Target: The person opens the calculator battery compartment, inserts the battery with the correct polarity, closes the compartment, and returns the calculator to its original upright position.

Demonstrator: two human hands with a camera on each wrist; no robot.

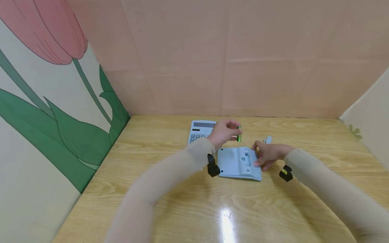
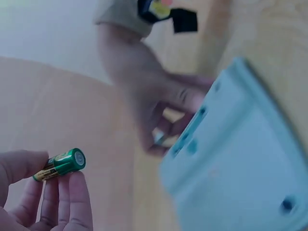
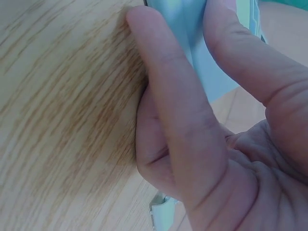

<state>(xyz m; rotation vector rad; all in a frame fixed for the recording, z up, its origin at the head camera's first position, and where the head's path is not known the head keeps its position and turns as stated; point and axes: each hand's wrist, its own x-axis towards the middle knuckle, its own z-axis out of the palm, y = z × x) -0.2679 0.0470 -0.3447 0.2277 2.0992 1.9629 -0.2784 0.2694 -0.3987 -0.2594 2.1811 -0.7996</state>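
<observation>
My left hand (image 1: pixel 224 133) pinches a green and gold battery (image 1: pixel 239 134) between thumb and fingertips, above the far edge of a light-blue calculator (image 1: pixel 229 163) lying back side up. In the left wrist view one round end of the battery (image 2: pixel 62 163) faces the camera. My right hand (image 1: pixel 268 155) grips the calculator's right edge, its thumb on the back and its fingers along the side. An open battery compartment (image 1: pixel 247 159) shows near that edge; whether it holds anything is too small to tell. Beyond the right hand lies a small light-blue cover (image 1: pixel 268 139).
A second light-blue calculator (image 1: pixel 197 130), keys up, lies behind my left wrist and is partly covered by it. Everything rests on a wooden table (image 1: pixel 188 209). A pinkish wall (image 1: pixel 225 67) stands at the back, with a flower-printed panel (image 1: pixel 60 118) on the left.
</observation>
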